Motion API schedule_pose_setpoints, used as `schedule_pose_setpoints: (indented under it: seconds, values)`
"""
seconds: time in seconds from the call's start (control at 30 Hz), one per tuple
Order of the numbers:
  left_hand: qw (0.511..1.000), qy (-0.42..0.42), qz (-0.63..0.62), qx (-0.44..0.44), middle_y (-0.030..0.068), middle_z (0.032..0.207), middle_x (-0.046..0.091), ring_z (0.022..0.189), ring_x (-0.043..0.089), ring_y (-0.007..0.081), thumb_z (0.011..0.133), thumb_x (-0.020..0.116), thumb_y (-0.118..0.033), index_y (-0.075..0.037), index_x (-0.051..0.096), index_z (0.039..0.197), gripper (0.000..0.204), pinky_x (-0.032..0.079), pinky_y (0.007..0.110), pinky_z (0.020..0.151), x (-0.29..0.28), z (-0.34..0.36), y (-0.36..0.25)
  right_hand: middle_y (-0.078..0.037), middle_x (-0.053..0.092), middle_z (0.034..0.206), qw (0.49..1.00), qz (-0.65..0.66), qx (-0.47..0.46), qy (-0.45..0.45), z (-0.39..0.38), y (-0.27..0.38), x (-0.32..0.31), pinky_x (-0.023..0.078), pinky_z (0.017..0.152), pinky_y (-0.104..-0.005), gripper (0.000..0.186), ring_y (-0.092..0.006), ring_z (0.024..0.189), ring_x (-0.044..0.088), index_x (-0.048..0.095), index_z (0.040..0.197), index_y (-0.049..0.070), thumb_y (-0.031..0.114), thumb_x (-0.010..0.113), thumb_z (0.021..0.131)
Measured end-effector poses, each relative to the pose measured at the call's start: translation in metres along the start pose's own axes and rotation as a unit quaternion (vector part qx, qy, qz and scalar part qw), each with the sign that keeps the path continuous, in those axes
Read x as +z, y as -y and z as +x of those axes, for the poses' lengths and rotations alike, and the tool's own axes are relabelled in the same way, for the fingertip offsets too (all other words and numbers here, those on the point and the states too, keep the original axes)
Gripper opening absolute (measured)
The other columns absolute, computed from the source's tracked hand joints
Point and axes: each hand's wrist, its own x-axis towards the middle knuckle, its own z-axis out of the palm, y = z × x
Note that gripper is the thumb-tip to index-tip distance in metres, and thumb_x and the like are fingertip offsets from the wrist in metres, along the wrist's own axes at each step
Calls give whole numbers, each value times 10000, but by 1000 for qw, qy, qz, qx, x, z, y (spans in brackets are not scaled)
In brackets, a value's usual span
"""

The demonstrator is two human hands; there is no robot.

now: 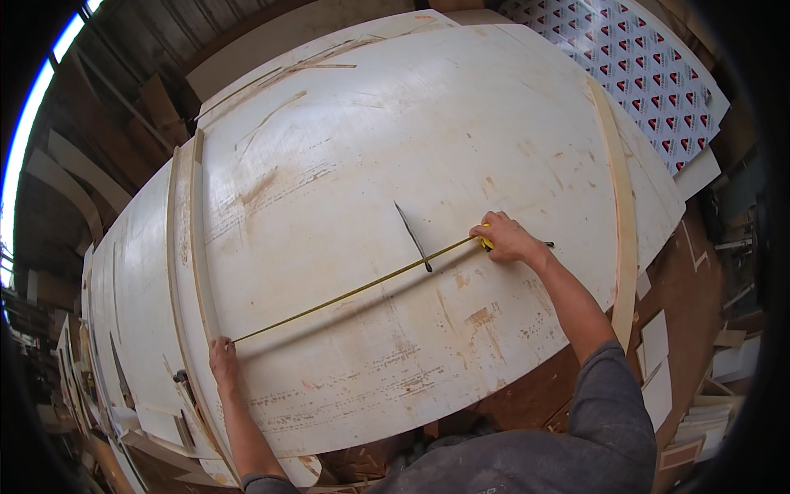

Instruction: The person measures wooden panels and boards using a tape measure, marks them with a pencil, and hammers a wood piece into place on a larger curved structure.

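Observation:
My left hand (224,362) pinches the end of an extended tape (354,292) at the edge of a wooden strip on the left of a scuffed white board (395,123). My right hand (506,240) grips the yellow tape measure case (485,245) at right of centre, with the blade stretched diagonally between both hands. A thin dark pointed tool (412,234) lies crosswise by the tape. A small dark bar (548,244) shows just right of my right hand, mostly hidden.
Long wooden strips (197,181) lie on the board's left, another pale strip (613,181) on its right. A patterned sheet (642,90) sits at the back right. Stacked offcuts (704,428) line the lower right; leaning panels (82,169) stand along the left wall.

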Motion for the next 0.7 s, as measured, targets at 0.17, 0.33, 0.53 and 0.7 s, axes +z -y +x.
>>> schedule_pose_setpoints:
  seconds: [0.17,0.33,0.53,0.7]
  values:
    - [999,-11,3,32,152,981,623,941,600,350,887,608,-96,-42,628,959,92,480,435,812,2,0,5,-94,503,1280,1000,-25,-1,-2,-2,4,-1,432,1032,-400,511,-295,1236,451,608,1261,214,60,640,775]
    - [1000,-11,14,20,153,968,619,931,598,351,894,601,-103,-44,618,948,81,478,436,814,2,0,4,-101,505,1271,1000,-24,3,-3,-2,5,1,437,1028,-398,512,-301,1230,454,616,1255,207,53,645,768]
    - [1000,9,9,23,147,965,620,931,601,349,899,597,-113,-52,616,945,79,481,432,812,3,1,10,-99,504,1273,1000,-19,2,-5,0,2,4,437,1031,-399,522,-300,1234,452,615,1256,209,48,652,761]
    - [1000,9,25,16,148,967,616,928,600,348,898,602,-115,-51,616,949,83,482,432,808,5,2,12,-99,504,1272,1000,-15,4,-2,0,3,3,438,1033,-404,535,-303,1235,452,612,1259,208,41,661,752]
